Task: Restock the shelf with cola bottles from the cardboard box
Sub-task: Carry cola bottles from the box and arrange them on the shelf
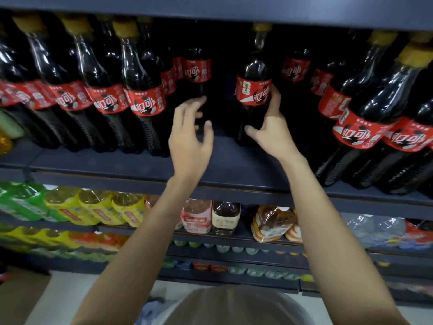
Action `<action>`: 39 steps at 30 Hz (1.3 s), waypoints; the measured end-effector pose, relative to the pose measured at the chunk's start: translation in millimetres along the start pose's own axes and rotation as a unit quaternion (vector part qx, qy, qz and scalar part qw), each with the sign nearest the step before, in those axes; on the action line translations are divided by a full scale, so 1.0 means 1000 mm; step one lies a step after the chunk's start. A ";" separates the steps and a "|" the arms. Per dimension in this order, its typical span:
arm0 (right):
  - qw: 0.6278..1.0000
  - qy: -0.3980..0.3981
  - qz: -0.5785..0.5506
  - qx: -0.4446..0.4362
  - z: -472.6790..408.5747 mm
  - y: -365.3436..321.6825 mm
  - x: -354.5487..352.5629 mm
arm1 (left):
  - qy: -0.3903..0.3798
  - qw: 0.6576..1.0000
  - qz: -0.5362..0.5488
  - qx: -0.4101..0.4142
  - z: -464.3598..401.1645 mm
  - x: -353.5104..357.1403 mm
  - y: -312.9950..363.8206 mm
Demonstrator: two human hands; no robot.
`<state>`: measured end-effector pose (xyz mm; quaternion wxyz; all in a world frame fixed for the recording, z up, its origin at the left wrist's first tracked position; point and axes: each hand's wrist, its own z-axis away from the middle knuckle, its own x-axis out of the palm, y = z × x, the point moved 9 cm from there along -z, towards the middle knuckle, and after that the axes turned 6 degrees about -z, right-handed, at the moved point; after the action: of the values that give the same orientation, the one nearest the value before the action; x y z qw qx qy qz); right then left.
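**Right hand on the upright bottle, left hand loose beside it**

Both bare forearms rise from the bottom of the view toward the cola shelf (150, 164). At their far end stands the cola bottle (254, 90), upright on the board, its long axis running straight up from base to yellow cap, red label turned outward. It sits directly ahead of the right hand (271, 130), which grips it low down: thumb across the front of the base, fingers curled round the right side up to the label. That hand is plainly the nearer and the one in charge.

Just to the left of the bottle, apart from it, the left hand (191, 134) hovers with fingers loosely spread and holding nothing; a dark gap lies between the two hands. Behind the left fingertips another bottle (196, 69) stands deeper in.

Outward of the hands, rows of labelled cola (143, 97) flank the gap on the left and more (360, 127) on the right. Below the wrists, lower shelves hold yellow bottles (93, 205) and other drinks. The cardboard box cannot be made out with any certainty.

Judged from this, the bottle likely needs only a push straight back.
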<state>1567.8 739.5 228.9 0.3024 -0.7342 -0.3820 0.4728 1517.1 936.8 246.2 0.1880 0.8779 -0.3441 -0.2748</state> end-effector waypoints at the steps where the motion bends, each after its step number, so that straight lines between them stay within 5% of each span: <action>1: 1.000 -0.001 -0.006 -0.005 0.001 0.000 -0.005 | 0.038 0.999 -0.003 0.023 0.008 -0.022 0.005; 5: 0.999 0.012 -0.035 0.001 0.002 -0.010 0.010 | 0.174 0.980 -0.092 0.010 0.019 -0.070 -0.014; 13: 0.996 0.063 -0.042 -0.037 -0.008 -0.056 0.089 | 0.076 0.986 -0.098 -0.113 0.012 -0.054 -0.072; 23: 0.996 0.072 -0.003 -0.047 -0.007 -0.058 0.101 | 0.096 0.983 -0.117 -0.101 0.010 -0.059 -0.066; 26: 0.995 0.050 -0.024 -0.080 -0.008 -0.053 0.080 | 0.156 0.982 -0.109 -0.010 0.001 -0.068 -0.038; 30: 0.971 0.202 -0.026 -0.125 -0.010 -0.027 0.012 | 0.055 0.989 -0.040 0.135 -0.001 -0.026 0.013; 36: 0.986 0.153 0.059 0.019 -0.060 0.017 0.014 | -0.040 0.991 -0.122 -0.025 -0.002 0.031 -0.017; 39: 0.990 0.133 0.041 0.030 -0.075 0.024 0.021 | -0.057 0.983 -0.175 -0.029 -0.003 0.044 -0.030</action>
<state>1649.3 738.3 227.4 0.3531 -0.7961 -0.2935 0.3942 1561.0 926.5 217.5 0.1422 0.9018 -0.1874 -0.3626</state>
